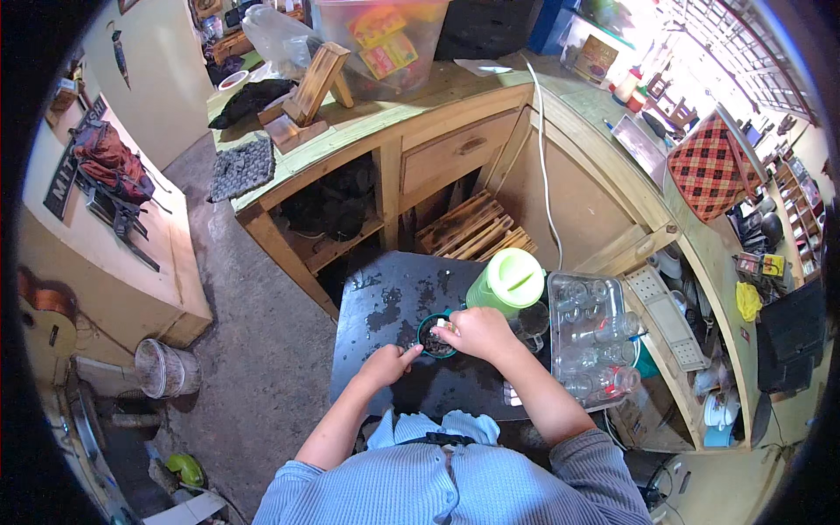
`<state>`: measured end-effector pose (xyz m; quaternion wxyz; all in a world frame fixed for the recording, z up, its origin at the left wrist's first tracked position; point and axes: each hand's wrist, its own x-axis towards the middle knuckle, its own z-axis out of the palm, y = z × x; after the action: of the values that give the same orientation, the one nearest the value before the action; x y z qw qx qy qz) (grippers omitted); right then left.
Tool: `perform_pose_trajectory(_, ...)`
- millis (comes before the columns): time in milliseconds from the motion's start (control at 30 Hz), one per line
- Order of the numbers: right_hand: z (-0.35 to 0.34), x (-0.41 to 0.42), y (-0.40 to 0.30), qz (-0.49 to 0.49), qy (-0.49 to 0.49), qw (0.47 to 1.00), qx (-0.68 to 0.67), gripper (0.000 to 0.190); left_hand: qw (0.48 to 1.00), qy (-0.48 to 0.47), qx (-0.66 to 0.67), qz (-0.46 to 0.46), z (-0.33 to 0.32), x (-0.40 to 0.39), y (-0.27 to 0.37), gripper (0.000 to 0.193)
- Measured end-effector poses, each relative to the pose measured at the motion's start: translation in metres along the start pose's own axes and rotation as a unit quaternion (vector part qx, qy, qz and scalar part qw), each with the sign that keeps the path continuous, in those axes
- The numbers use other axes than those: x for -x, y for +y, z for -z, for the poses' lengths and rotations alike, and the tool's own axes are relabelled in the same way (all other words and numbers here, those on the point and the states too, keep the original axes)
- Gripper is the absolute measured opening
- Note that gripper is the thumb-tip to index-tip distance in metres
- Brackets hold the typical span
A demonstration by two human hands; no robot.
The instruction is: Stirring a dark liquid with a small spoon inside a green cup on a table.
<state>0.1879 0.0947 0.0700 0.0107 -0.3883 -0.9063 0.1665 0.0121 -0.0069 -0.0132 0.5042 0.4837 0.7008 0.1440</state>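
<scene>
A small teal-rimmed cup (430, 351) with dark, crumbly contents stands on the black tabletop (367, 357) before me. My right hand (478, 333) is over the cup's right side, its fingers pinching a small whitish piece with coloured marks (443, 325), perhaps a packet, at the cup's mouth. At the cup's lower left is my left hand (387, 365), one digit reaching its rim and the others curled; whether they grip the cup is hidden. Just beyond my right hand stands a lidded light-green pitcher (504, 283). Behind my right wrist is a dark-looking glass vessel (530, 320), partly covered.
A clear tray (556, 289) on the right holds several glass jars (594, 354) lying down. Wet patches (384, 308) mark the tabletop. A wooden counter (387, 134) curves around the far side, with a white cable (546, 177) hanging down. A white bucket (167, 369) stands on the floor at left.
</scene>
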Motion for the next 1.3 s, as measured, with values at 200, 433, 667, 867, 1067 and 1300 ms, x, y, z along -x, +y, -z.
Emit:
perform_pose_trajectory(200, -0.006, -0.001, 0.001, 0.014, -0.008, 1.0, 0.009, 0.042, 1.0, 0.004, -0.001, 0.003, -0.001, 0.001, 0.001, 0.066)
perform_pose_trajectory(433, -0.007, 0.001, 0.003, 0.019, 0.032, 0.999, -0.014, 0.041, 1.0, 0.002, -0.003, -0.003, 0.0, 0.001, 0.001, 0.066)
perform_pose_trajectory(667, -0.006, 0.004, 0.006, 0.012, 0.05, 0.998, -0.038, 0.041, 1.0, -0.001, -0.003, 0.007, 0.0, 0.001, 0.001, 0.066)
perform_pose_trajectory(867, -0.005, 0.015, 0.022, 0.016, 0.101, 0.983, -0.152, 0.037, 1.0, -0.001, 0.001, 0.005, -0.001, 0.0, -0.002, 0.066)
perform_pose_trajectory(1067, -0.008, 0.041, 0.04, -0.061, 0.187, 0.849, -0.49, 0.037, 1.0, -0.005, 0.001, 0.003, -0.001, -0.002, 0.0, 0.066)
perform_pose_trajectory(1300, 0.001, 0.058, 0.044, 0.099, 0.201, 0.482, -0.847, 0.039, 1.0, -0.008, -0.001, 0.002, -0.003, -0.006, -0.005, 0.067)
